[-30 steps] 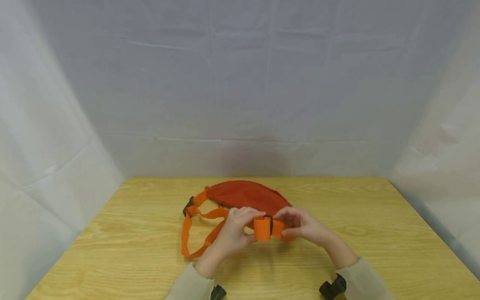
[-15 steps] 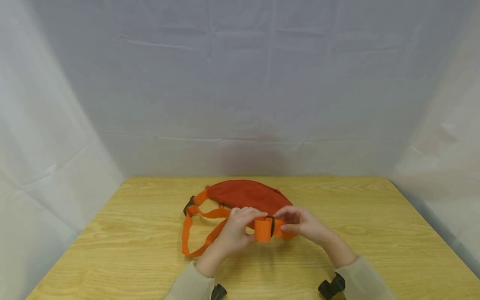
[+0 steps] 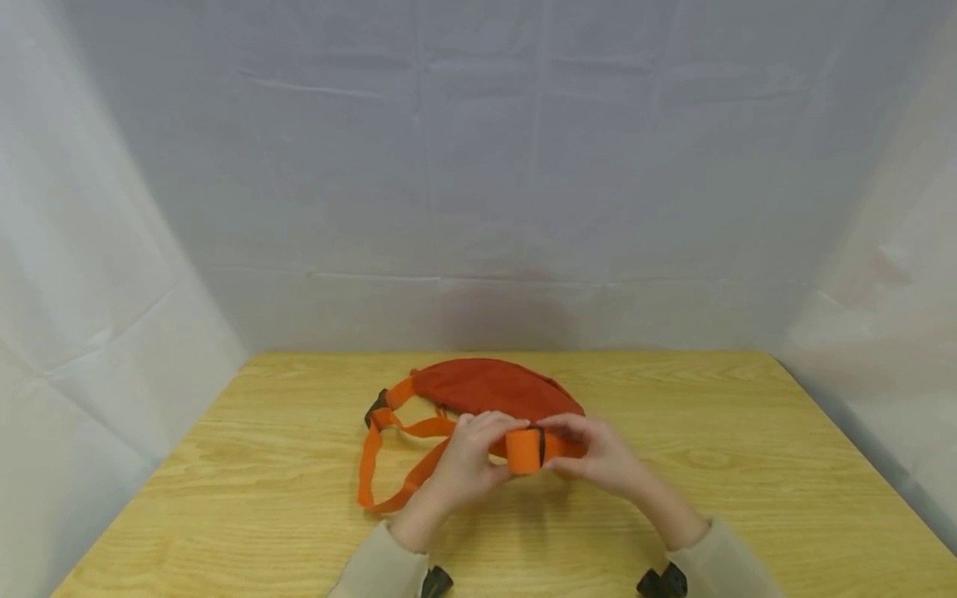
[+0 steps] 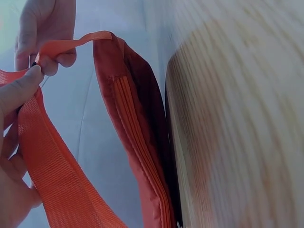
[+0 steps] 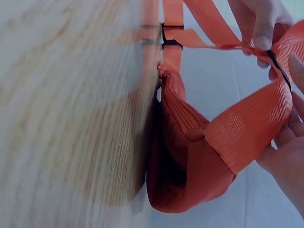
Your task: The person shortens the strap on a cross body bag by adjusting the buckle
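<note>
A red waist bag (image 3: 489,386) lies on the wooden table, its orange webbing strap (image 3: 522,451) raised in front of it. A narrow black strap slider (image 3: 542,447) sits on the webbing between the two hands. From the left, my left hand (image 3: 473,457) pinches the folded strap beside this slider, thumb below and fingers above. My right hand (image 3: 601,455) holds the slider and the strap from the right; in the right wrist view its thumb and fingers are around the slider's end. Part of the strap behind the right fingers is hidden in the head view.
To the left, a loose loop of strap (image 3: 369,465) lies on the table (image 3: 247,498), near a black buckle (image 3: 377,407) on the bag's other end. White sheeting (image 3: 478,183) hangs behind and at both sides. Black wrist cameras (image 3: 661,581) show below the sleeves.
My right hand has shifted slightly left along the strap, its fingers now at the black slider. The raised fold has lifted a little. My left hand and the bag stay nearly in place.
</note>
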A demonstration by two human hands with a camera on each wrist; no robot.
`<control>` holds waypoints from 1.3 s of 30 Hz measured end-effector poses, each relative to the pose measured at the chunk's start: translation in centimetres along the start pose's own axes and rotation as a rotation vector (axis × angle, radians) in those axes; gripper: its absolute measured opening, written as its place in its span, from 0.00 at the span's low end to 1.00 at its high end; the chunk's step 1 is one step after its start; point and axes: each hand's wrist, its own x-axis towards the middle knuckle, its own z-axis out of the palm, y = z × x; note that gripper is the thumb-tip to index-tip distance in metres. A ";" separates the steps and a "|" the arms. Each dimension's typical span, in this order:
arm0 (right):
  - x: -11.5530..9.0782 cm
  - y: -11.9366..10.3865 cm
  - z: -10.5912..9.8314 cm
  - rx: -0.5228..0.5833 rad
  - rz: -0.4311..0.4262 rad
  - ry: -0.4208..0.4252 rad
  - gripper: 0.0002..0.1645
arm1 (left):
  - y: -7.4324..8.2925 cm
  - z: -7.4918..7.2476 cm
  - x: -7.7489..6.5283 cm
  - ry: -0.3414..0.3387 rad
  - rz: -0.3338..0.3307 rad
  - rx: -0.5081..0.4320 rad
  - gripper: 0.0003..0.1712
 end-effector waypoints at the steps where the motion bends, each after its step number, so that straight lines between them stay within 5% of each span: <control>1: 0.0 0.0 0.1 -0.055 -0.019 0.019 0.26 | 0.0 0.0 0.0 -0.002 -0.003 -0.002 0.26; 6: 0.0 0.1 0.7 -0.307 -0.181 0.115 0.30 | 0.1 -0.2 0.1 -0.001 -0.006 -0.020 0.26; 12: 0.1 0.5 1.0 -0.398 -0.320 0.151 0.32 | 0.1 -0.1 0.0 -0.006 -0.003 -0.045 0.28; 19: 0.0 0.6 1.1 -0.465 -0.361 0.145 0.30 | 0.1 -0.3 0.0 -0.048 -0.002 -0.057 0.30; 27: -0.1 0.8 1.0 -0.498 -0.425 0.171 0.27 | 0.1 -0.5 0.0 -0.066 0.037 0.047 0.27; 39: -0.3 0.7 1.0 -0.506 -0.397 0.173 0.29 | -0.3 -1.1 -0.2 -0.048 0.064 0.098 0.23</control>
